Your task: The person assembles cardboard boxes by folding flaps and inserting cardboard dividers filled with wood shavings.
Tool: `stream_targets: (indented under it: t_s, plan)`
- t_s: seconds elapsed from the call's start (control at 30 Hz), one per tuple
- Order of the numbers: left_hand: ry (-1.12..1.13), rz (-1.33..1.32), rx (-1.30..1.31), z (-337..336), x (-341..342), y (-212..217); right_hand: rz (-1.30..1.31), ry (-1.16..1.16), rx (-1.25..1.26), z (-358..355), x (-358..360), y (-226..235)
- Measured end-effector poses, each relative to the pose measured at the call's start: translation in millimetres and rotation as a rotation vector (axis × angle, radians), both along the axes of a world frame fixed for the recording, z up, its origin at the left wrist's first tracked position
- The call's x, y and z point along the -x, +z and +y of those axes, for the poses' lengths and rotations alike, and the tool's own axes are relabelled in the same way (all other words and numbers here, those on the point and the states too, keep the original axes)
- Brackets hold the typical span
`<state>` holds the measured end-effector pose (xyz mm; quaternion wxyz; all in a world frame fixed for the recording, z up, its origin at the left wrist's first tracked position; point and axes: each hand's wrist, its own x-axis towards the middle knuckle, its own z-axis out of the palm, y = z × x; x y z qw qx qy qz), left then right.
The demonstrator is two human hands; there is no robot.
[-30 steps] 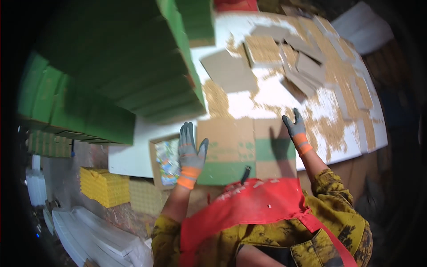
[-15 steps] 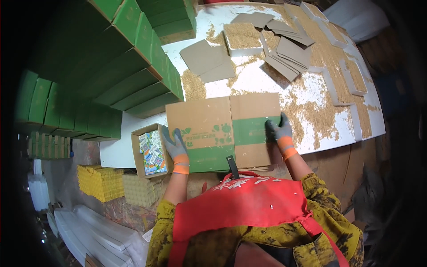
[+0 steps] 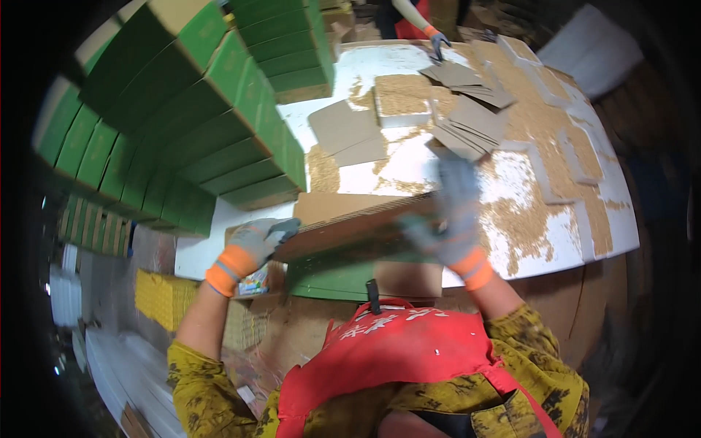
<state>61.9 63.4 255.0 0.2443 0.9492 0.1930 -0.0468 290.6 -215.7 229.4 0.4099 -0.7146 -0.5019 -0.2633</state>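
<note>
Brown-and-green cardboard carton, one, flattened, at the dial's centre between both hands, tilted with a long corrugated edge raised; green-faced board beneath it, at 6 o'clock. Left hand, grey glove with orange cuff, at 9 o'clock: fingers bent, pinching the carton's left end. Right hand, gloved alike, at 3 o'clock: blurred, thumb and fingers spread wide about the carton's right end; firm contact cannot be told. Small open box of colourful packets, at 8 o'clock, partly hidden by the left hand. Green cartons, stacked, at 10 o'clock. Grey-brown card sheets, loose, at 12 o'clock; others, fanned, at 1 o'clock. White tray heaped with tan granules, between 12 and 1. White tabletop, granules strewn across it. Co-worker's gloved hand, at 1 o'clock, by the far sheets. Red apron, at 6 o'clock.
</note>
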Motion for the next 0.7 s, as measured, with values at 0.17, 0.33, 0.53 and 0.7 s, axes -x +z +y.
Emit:
stream_targets:
  t_s: [0.17, 0.33, 0.53, 0.7]
  plan:
    - [-0.202, 0.114, 0.186, 48, -17, -2, -0.106, 0.226, 0.521, 34, 38, -11]
    - [-0.169, -0.070, 0.034, 31, -26, 6, -0.055, 0.314, 0.404, -10, 61, -20]
    - [0.301, -0.498, 0.073, 8, -28, 45, 0.259, 0.427, 0.218, -55, 42, 14]
    - [0.252, -0.521, 0.201, -39, -8, -30, 0.400, 0.739, 0.518, -79, 25, 18]
